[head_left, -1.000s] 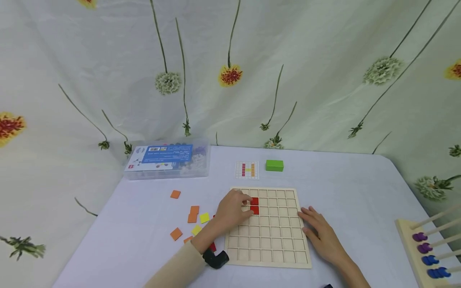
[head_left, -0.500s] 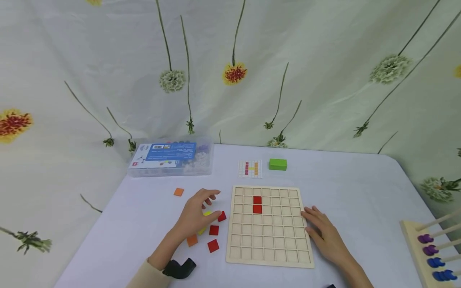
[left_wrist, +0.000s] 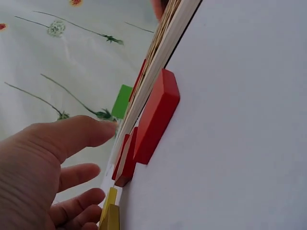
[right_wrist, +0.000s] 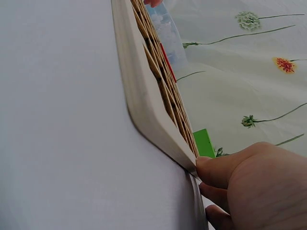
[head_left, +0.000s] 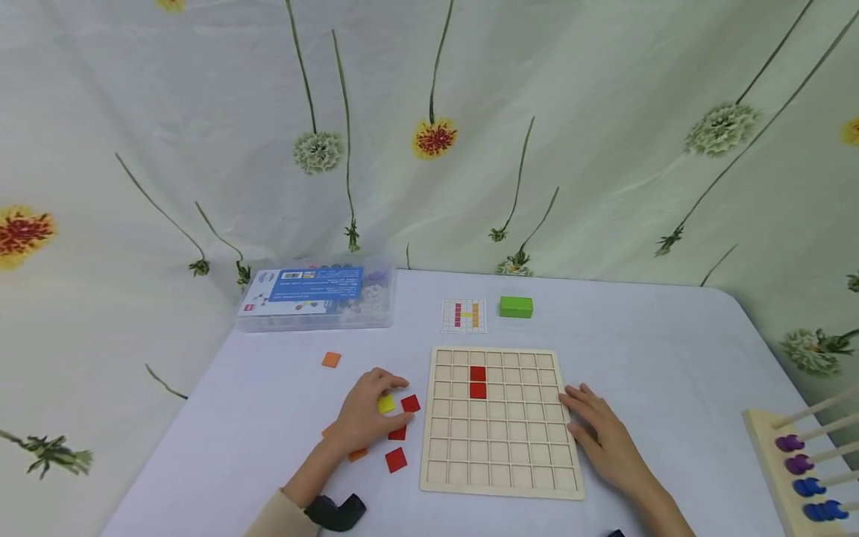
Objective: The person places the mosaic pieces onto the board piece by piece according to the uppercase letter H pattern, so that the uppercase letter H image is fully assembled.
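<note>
My left hand hovers left of the wooden grid board, thumb and forefinger spread apart around a loose red square tile. In the left wrist view, a gap shows between the thumb and the red tiles. A yellow tile sits partly under this hand, and another red tile lies nearer me. Two red tiles fill neighbouring cells of one column on the board. My right hand rests against the board's right edge, thumb and relaxed fingers touching its side.
An orange tile lies farther back on the left. Behind the board are a small pattern card and a green block. A clear plastic box stands back left; a bead rack stands right.
My left hand has left the two red tiles on the board, moved left to the loose tiles and come lower over them. My right hand has stayed at the board's edge.
</note>
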A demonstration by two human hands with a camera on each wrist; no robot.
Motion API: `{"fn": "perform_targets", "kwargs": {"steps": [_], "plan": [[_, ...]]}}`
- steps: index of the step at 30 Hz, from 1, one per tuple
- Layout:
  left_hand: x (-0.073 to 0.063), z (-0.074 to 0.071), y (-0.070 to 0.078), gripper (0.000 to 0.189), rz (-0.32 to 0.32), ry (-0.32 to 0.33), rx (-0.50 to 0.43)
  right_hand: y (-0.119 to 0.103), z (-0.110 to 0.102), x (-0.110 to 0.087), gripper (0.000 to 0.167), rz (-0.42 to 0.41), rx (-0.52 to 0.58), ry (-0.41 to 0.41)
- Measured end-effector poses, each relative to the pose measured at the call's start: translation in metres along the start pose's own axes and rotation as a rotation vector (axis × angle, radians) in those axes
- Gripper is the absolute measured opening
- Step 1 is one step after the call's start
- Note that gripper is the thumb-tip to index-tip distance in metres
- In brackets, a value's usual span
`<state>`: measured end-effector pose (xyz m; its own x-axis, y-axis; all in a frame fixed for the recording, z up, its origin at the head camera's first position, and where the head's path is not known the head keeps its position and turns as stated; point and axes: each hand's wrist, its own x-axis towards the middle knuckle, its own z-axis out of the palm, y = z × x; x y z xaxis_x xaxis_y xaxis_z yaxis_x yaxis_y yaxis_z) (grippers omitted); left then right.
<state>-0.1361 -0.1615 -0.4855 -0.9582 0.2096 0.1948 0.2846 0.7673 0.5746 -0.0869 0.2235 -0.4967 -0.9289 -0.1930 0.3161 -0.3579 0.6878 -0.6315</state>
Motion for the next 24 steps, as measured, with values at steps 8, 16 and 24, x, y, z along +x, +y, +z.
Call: {"fn": "perform_targets", "kwargs": {"steps": [8, 16, 24], "plan": [[-0.002, 0.007, 0.0, 0.035, 0.029, 0.032, 0.069, 0.001, 0.001, 0.001, 0.042, -0.005, -0.004, 0.003], [-0.003, 0.011, 0.001, 0.031, 0.018, 0.055, 0.102, 0.001, 0.001, 0.001, 0.042, -0.005, -0.008, 0.002], [-0.003, 0.012, 0.002, 0.027, 0.033, 0.084, 0.082, 0.001, 0.001, 0.001, 0.041, 0.009, -0.008, -0.003]]}}
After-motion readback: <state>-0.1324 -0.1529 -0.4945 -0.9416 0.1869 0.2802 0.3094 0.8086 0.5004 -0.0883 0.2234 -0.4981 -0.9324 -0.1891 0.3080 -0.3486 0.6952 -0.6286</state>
